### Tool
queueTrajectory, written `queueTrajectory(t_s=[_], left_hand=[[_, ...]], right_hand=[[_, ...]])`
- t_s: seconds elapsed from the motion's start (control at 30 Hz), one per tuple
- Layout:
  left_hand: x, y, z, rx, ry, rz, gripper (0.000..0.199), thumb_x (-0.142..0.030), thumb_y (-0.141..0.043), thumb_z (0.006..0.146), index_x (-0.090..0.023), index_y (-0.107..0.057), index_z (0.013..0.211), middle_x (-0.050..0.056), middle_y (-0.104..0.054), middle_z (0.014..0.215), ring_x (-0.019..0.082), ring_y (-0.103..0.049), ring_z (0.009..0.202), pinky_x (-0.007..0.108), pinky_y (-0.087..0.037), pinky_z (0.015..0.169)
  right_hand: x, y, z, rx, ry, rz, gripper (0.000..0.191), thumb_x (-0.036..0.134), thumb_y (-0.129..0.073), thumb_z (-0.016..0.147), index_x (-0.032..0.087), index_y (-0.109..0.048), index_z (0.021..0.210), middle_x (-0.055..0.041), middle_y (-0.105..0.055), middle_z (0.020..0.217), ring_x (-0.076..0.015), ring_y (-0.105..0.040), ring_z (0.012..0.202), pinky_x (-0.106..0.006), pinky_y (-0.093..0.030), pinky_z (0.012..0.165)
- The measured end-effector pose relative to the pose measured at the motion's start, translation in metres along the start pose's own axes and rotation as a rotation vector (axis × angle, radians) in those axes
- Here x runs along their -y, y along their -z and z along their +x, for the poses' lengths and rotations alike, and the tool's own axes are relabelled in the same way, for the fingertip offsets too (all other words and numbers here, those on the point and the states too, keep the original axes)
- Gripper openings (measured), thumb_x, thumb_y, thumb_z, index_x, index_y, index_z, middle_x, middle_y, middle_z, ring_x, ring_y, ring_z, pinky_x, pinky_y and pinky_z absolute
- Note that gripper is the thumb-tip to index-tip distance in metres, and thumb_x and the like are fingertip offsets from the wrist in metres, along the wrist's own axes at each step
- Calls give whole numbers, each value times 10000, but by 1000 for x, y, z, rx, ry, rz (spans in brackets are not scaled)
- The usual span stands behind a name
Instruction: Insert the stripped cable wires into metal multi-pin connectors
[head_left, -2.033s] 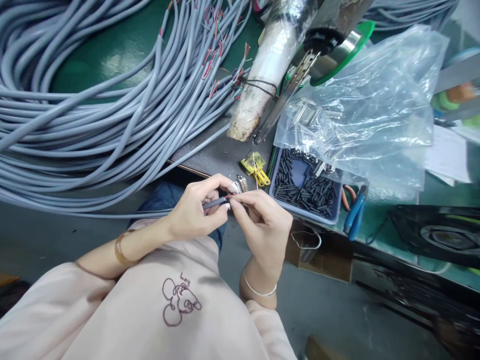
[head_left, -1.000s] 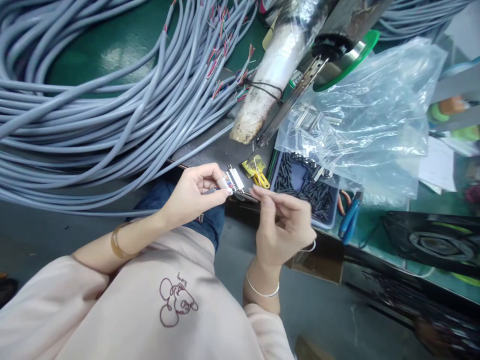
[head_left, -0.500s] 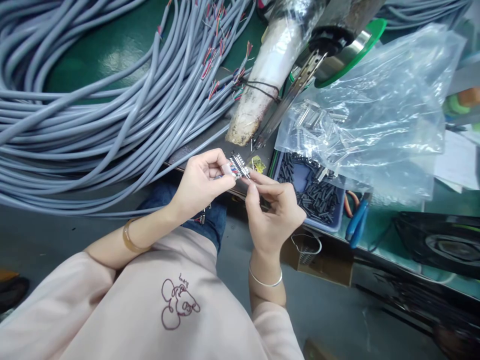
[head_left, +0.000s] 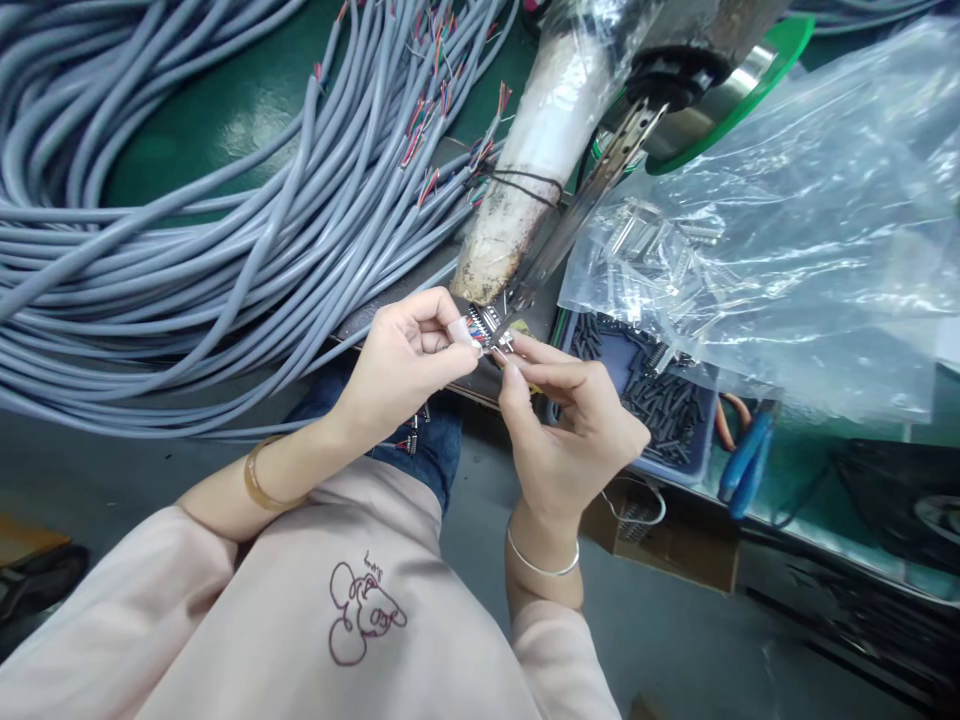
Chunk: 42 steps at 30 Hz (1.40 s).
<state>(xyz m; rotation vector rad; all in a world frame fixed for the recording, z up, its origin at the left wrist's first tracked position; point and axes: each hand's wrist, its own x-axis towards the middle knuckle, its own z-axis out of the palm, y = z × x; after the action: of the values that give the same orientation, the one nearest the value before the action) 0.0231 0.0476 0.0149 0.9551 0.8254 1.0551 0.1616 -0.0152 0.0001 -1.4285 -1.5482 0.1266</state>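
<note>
My left hand [head_left: 416, 350] is closed, thumb and fingers pinching a small metal multi-pin connector [head_left: 487, 320] with coloured wires at its back. A white piece [head_left: 463, 332] shows between the fingertips. The tip of a fixed soldering iron [head_left: 559, 235] comes down at the connector; whether it touches I cannot tell. On the other side my right hand [head_left: 574, 420] is closed too, thumb and index finger pinching a thin silvery strand of solder wire [head_left: 503, 354] against or close beside the connector. Its far end is hard to make out.
Grey cables [head_left: 225, 260] with stripped coloured ends fill the left. A white wrapped tube [head_left: 506, 190] hangs above my hands. At right are a green-rimmed spool [head_left: 780, 75], a plastic bag [head_left: 840, 200] with metal connectors, a bin [head_left: 701, 465] of black pieces and blue-handled pliers [head_left: 742, 465].
The view has shifted slightly, so the bench items at right appear farther right. The connector now sits closer under the iron's tip. Both hands keep their pinch.
</note>
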Motion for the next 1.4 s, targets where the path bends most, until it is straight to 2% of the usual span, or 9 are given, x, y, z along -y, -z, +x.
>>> queueTrajectory(t_s=[0.33,0.6,0.8,1.03,1.17,1.2,1.27,1.33,1.4], left_hand=[[1,1,0,-27,54,-23,190,-111,-686,645,-181,-512,614,-80,-509,536,13,-401,432,153,-315,414],[7,4,-2,-24,141,-49,177,-105,-705,618,-169,-540,614,-66,-530,540,16,-417,422,149,-323,406],[5,5,-3,-4,129,-9,204,-122,-730,646,-171,-533,630,-59,-534,571,21,-419,437,155,-337,414],[7,7,-11,-35,68,139,106,-130,-748,659,-144,-651,699,-8,-624,650,39,-470,493,169,-349,434],[5,10,-9,-6,129,103,112,-131,-732,655,-151,-622,659,-50,-543,504,32,-428,404,160,-311,388],[4,10,-7,8,151,79,121,-124,-725,652,-155,-609,649,-60,-522,474,30,-418,385,155,-300,378],[3,11,-5,25,187,32,138,-107,-711,640,-161,-585,632,-71,-500,437,25,-403,360,144,-279,363],[3,12,-3,28,212,1,153,-95,-702,628,-165,-567,618,-79,-479,413,21,-391,345,137,-256,354],[3,13,-3,36,228,-18,160,-93,-702,619,-165,-559,610,-78,-474,407,18,-385,339,133,-247,350]], right_hand=[[5,-1,8,-13,130,-127,100,155,-725,906,252,-709,921,14,-820,948,-169,-804,886,-259,-661,737],[4,2,1,22,82,-160,122,169,-728,904,244,-643,860,18,-820,937,-151,-803,847,-228,-639,701],[4,0,1,-1,93,-187,108,195,-722,919,247,-658,850,18,-819,921,-156,-803,834,-241,-649,698],[2,-3,-2,-56,-12,-112,127,186,-737,904,235,-654,821,41,-801,844,-128,-789,746,-207,-638,664],[1,2,-6,3,-152,4,81,207,-723,921,233,-671,865,56,-787,849,-103,-750,615,-189,-587,538],[2,4,-7,-29,-146,2,62,213,-722,924,239,-686,881,59,-780,829,-98,-722,563,-200,-557,491],[5,8,-8,-179,-68,-1,25,236,-719,927,258,-717,915,64,-745,748,-95,-643,476,-233,-486,423],[8,12,-9,-322,8,57,80,250,-713,927,280,-733,998,59,-720,743,-90,-586,443,-253,-447,402],[11,15,-10,-339,-12,132,208,222,-691,936,290,-706,1131,43,-738,850,-89,-614,466,-252,-464,408]])
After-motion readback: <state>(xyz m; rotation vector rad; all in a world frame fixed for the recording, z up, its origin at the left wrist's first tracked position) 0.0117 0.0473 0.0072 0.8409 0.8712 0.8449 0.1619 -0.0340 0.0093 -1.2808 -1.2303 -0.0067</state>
